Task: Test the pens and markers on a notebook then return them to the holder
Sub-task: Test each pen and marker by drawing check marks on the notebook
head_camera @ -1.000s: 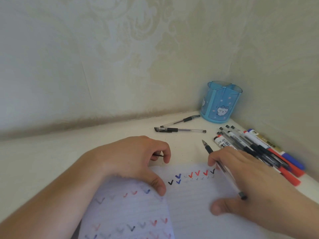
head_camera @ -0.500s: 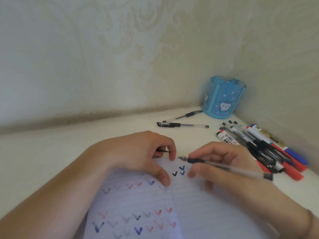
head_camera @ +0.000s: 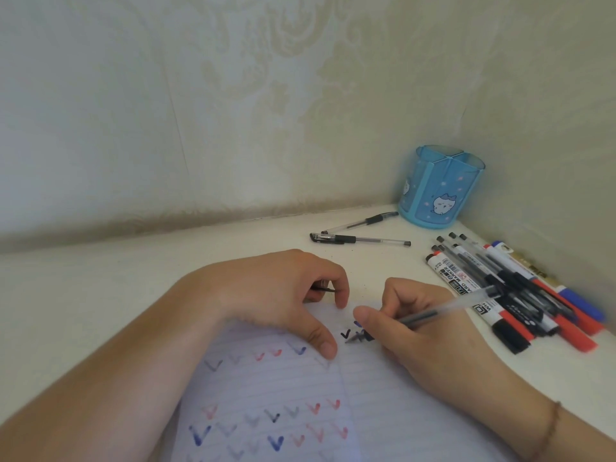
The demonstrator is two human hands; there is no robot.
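An open lined notebook [head_camera: 373,405] lies at the near edge, its pages covered with red, blue and black check marks. My right hand [head_camera: 423,325] grips a clear black-ink pen [head_camera: 433,311] in a writing hold, its tip down on the right page beside a black check. My left hand [head_camera: 283,295] rests on the notebook's top edge, thumb pressing the page, its curled fingers holding a small dark pen cap [head_camera: 325,289]. The blue pen holder [head_camera: 440,186] with a cat picture stands in the far right corner.
Two black gel pens [head_camera: 360,240] lie on the white desk in front of the holder. A pile of pens and red, blue and black markers [head_camera: 520,288] lies along the right wall. Wallpapered walls close the desk at the back and right.
My right hand turned the pen from pointing away to tip down, then lowered the tip onto the right page. The left hand stayed on the notebook.
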